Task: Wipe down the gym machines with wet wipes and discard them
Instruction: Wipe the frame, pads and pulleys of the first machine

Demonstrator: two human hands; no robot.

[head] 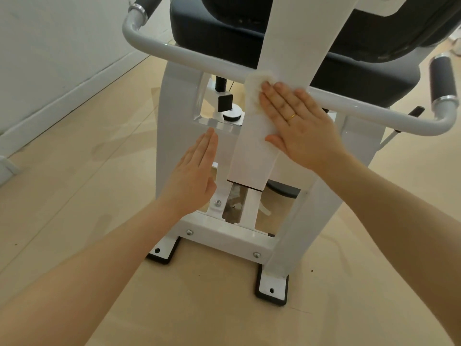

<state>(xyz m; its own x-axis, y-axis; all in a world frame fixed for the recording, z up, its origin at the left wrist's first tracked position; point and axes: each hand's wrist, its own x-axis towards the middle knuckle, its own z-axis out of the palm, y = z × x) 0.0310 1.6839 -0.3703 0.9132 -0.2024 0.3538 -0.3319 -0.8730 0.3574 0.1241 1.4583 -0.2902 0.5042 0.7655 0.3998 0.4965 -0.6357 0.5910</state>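
A white gym machine (174, 96) with a black padded seat (224, 28) stands in front of me. A white wet wipe (254, 82) lies on the machine's central white upright bar (252, 156), where it crosses the curved handle tube (174, 52). My right hand (296, 123) presses flat on the wipe with straight fingers; a gold ring is on one finger. My left hand (194, 171) is held flat with straight fingers, edge-on beside the bar, in front of the frame's left leg, holding nothing.
Black foam grips (442, 79) cap the handle tube's ends. The base has bolted feet (272, 285) on a light wooden floor (74, 196). A pale wall with a white skirting board (62, 101) runs along the left.
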